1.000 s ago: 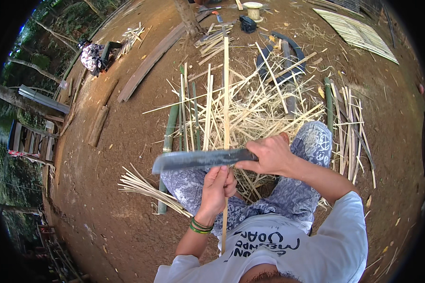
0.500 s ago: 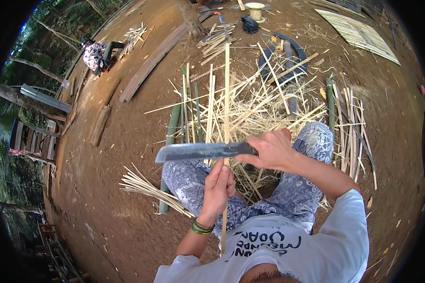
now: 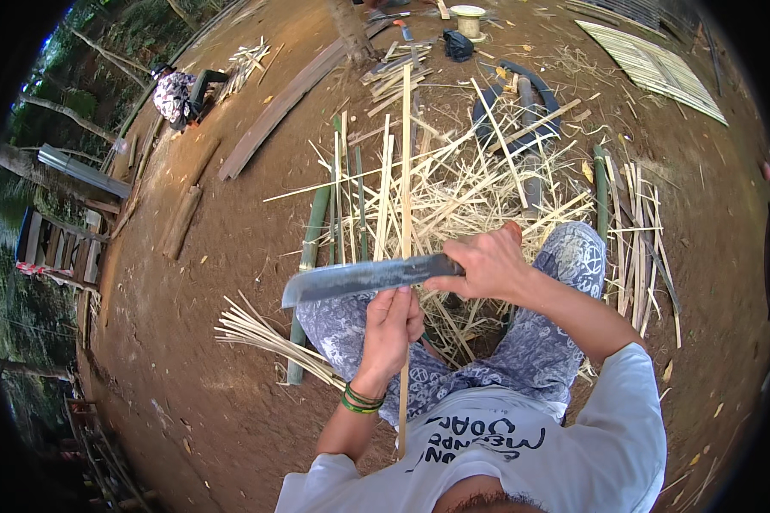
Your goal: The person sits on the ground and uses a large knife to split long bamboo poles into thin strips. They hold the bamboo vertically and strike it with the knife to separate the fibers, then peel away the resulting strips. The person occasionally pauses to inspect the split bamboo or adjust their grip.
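My right hand [image 3: 489, 263] is closed round the handle of a machete [image 3: 359, 280], whose broad grey blade points left. The blade lies across a long pale bamboo strip [image 3: 405, 162], which runs away from my body. My left hand [image 3: 393, 327] grips that strip just on the near side of the blade, with fingers and thumb closed round it. The strip's near end passes down over my shirt. Beyond my knees lies a heap of thin bamboo shavings [image 3: 462, 192]. Whether the edge bites into the strip cannot be made out.
A fan of split strips [image 3: 274, 339] lies by my left knee, next to a green bamboo pole [image 3: 314, 231]. More strips [image 3: 640, 248] lie at the right. Farther off are a black tyre [image 3: 479, 120], a woven bamboo panel [image 3: 654, 68] and a person seated on the ground [image 3: 175, 98].
The strip has tilted slightly and its far end now stands a little farther away. The machete's tip has dropped nearer to me, so the blade slants more.
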A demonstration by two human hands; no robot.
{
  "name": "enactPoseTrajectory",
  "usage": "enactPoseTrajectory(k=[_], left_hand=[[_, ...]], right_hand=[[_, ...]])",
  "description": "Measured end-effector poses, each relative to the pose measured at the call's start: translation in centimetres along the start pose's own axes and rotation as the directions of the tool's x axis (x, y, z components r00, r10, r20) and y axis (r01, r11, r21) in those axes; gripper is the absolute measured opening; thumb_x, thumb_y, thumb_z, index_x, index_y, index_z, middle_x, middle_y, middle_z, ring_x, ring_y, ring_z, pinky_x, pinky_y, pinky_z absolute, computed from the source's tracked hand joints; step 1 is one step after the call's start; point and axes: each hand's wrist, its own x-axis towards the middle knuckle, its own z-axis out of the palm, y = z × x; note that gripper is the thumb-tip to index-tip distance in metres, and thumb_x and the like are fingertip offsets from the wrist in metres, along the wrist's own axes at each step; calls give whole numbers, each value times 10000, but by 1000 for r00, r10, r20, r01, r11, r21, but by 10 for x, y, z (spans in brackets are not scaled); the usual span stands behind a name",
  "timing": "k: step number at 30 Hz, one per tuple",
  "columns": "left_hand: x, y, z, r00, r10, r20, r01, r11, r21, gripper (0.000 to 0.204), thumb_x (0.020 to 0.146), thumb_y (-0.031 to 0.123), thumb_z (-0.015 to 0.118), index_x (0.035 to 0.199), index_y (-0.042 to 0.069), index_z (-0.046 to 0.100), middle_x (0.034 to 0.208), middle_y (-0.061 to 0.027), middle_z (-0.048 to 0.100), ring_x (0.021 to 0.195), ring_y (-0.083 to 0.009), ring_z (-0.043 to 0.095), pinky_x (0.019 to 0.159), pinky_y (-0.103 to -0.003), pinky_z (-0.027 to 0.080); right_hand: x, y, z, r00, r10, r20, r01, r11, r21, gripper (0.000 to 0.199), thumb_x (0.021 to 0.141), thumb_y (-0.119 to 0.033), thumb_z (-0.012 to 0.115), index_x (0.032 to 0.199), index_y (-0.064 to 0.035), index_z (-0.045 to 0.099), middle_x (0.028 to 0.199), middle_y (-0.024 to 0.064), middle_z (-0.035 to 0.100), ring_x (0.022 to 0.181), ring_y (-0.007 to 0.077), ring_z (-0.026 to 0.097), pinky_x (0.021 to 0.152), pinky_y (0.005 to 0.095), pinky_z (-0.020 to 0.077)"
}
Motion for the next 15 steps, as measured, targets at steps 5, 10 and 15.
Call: enactPoseTrajectory(k=[5, 10, 15], left_hand=[[-20, -9, -6, 997, -69, 36, 66, 994, 88, 478, 1090, 170, 378, 1560, 151, 296, 686, 55, 307, 519, -50, 282, 448, -204, 252], [3, -2, 7, 998, -57, -1, 57, 998, -6, 214, 1087, 188, 401, 1137, 85, 581, 670, 58, 313, 500, -34, 268, 436, -215, 205], [4, -1, 3, 998, -57, 33, 58, 998, -4, 343, 1088, 179, 404, 1411, 95, 486, 686, 54, 337, 521, -51, 290, 446, -220, 248]], right_hand=[[25, 63, -19, 899, 438, 5, -422, 863, 278, 701, 880, -745, 521, 754, -72, 675, 448, 5, 486, 381, 137, 503, 366, 358, 400], [-13, 0, 5, 994, -109, 11, 108, 989, 105, 623, 847, -692, 609, 666, -97, 588, 497, 70, 554, 400, 245, 552, 400, 401, 416], [-5, 3, -8, 989, -142, -35, 144, 987, 68, 635, 834, -720, 602, 652, -112, 574, 510, 49, 568, 421, 213, 562, 417, 420, 407]])
